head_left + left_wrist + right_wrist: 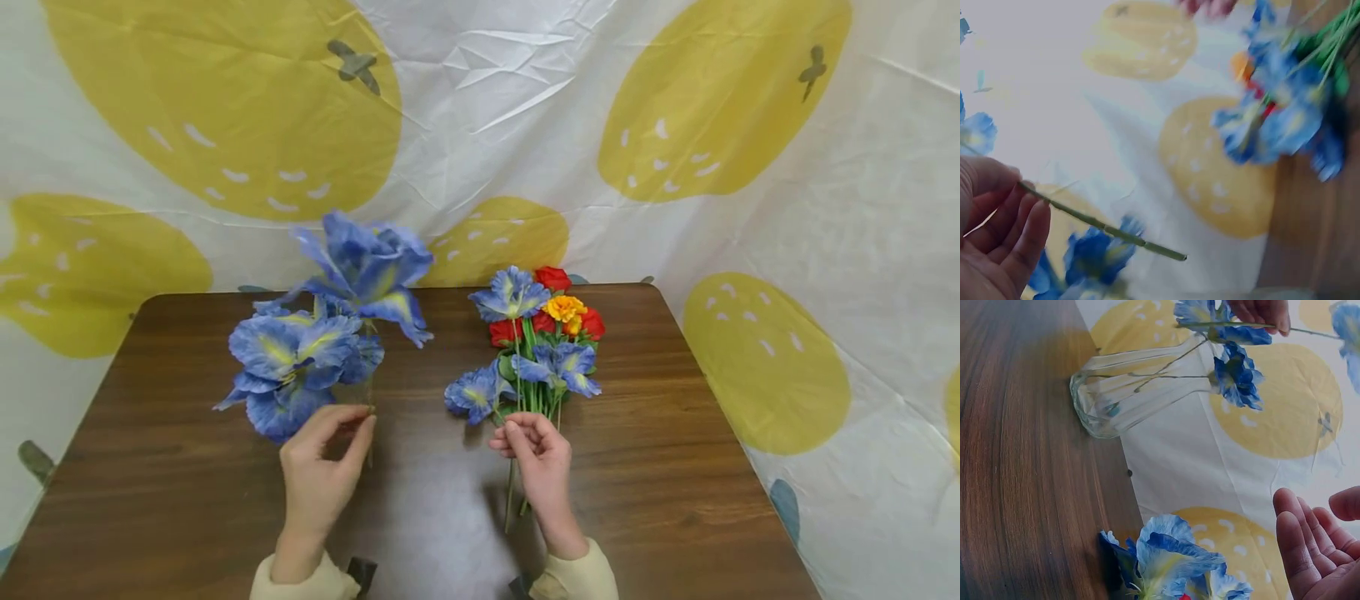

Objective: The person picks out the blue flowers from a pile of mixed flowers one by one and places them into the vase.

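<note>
My left hand (326,458) pinches the green stem (1104,228) of a blue iris (367,267) between thumb and fingertips. The bloom stands above the hand, and the stem's cut end points downward. Just left of it, more blue irises (292,358) stand in a clear glass vase (1141,394), seen in the right wrist view and hidden by blooms in the head view. My right hand (540,454) hovers over the stems of a flower bunch on the table. In the right wrist view its fingers are loosely bent, the thumb apart, nothing held.
The bunch on the brown table (427,517) holds blue irises (513,296), red flowers (552,279) and orange blooms (564,308), stems toward me. Behind and beside the table hangs a white cloth (517,92) printed with yellow fruit.
</note>
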Action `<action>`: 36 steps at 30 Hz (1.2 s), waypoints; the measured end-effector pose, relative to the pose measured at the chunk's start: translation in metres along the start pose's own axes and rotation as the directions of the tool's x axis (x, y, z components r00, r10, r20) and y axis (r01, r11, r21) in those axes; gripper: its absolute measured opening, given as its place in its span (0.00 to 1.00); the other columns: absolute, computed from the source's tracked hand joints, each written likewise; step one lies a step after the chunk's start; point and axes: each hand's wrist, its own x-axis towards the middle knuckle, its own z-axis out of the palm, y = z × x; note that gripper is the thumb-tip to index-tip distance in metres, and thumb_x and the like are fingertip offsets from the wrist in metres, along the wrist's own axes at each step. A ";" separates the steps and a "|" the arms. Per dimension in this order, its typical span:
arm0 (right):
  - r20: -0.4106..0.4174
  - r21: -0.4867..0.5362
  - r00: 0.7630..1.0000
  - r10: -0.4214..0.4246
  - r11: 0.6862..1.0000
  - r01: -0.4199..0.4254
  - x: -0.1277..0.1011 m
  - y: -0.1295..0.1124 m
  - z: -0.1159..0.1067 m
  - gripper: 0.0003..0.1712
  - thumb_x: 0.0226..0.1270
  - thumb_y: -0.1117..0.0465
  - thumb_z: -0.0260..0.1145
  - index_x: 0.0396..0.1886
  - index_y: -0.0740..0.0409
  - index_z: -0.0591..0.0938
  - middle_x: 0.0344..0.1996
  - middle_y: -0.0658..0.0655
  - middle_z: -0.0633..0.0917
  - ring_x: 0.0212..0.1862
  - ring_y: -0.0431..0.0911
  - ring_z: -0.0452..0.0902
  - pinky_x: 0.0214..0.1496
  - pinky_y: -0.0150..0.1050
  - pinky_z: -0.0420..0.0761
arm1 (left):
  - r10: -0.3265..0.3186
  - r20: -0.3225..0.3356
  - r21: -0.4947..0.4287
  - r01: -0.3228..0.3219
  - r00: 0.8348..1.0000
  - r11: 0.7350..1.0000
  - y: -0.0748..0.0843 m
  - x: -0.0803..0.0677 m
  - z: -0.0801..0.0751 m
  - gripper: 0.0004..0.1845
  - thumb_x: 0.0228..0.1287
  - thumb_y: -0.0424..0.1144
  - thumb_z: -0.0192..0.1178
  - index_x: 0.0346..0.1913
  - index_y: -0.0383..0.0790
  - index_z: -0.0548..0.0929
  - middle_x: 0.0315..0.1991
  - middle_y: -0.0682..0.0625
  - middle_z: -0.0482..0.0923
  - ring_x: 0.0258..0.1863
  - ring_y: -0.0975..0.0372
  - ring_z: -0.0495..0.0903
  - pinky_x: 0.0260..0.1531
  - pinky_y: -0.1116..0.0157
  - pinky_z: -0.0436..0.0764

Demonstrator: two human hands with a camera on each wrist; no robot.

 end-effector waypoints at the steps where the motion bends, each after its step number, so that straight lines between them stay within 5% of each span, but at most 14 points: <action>1: -0.003 -0.001 1.000 0.004 1.000 -0.004 0.000 0.000 0.000 0.07 0.64 0.76 0.57 0.35 0.83 0.73 0.24 0.76 0.79 0.25 0.38 0.82 0.27 0.33 0.82 | 0.008 -0.031 0.014 -0.007 0.999 1.000 -0.001 0.007 -0.003 0.10 0.43 0.16 0.64 0.31 0.28 0.83 0.27 0.38 0.81 0.30 0.71 0.78 0.31 0.80 0.77; 6: -0.016 -0.006 0.999 0.036 0.999 -0.036 -0.002 0.000 -0.002 0.08 0.64 0.76 0.57 0.35 0.84 0.73 0.24 0.72 0.82 0.25 0.39 0.83 0.27 0.34 0.83 | 0.067 -0.135 0.061 -0.059 0.989 0.996 -0.008 0.034 -0.013 0.08 0.44 0.16 0.63 0.30 0.24 0.82 0.27 0.35 0.80 0.32 0.73 0.77 0.33 0.81 0.75; 16: -0.016 0.010 0.998 0.057 0.998 -0.057 -0.004 0.002 -0.006 0.08 0.65 0.75 0.56 0.36 0.82 0.74 0.25 0.75 0.80 0.26 0.39 0.83 0.27 0.31 0.82 | 0.171 -0.218 0.156 -0.138 0.961 0.978 -0.016 0.063 -0.023 0.04 0.54 0.25 0.64 0.30 0.23 0.82 0.27 0.34 0.81 0.33 0.74 0.77 0.36 0.80 0.75; 27: -0.017 0.001 0.998 0.060 0.998 -0.060 -0.003 0.003 -0.006 0.08 0.66 0.75 0.56 0.36 0.83 0.74 0.25 0.77 0.80 0.25 0.39 0.83 0.26 0.31 0.82 | 0.135 -0.249 0.159 -0.097 0.959 0.983 -0.015 0.074 -0.026 0.04 0.48 0.18 0.63 0.29 0.22 0.81 0.27 0.33 0.80 0.34 0.76 0.76 0.35 0.82 0.75; 36: -0.030 0.002 0.997 0.078 0.997 -0.078 -0.003 0.003 -0.006 0.09 0.66 0.74 0.56 0.36 0.82 0.74 0.25 0.76 0.80 0.25 0.39 0.83 0.26 0.31 0.82 | 0.154 -0.260 0.132 -0.123 0.953 0.984 -0.016 0.076 -0.025 0.06 0.53 0.26 0.64 0.29 0.22 0.82 0.27 0.32 0.80 0.33 0.75 0.77 0.34 0.81 0.76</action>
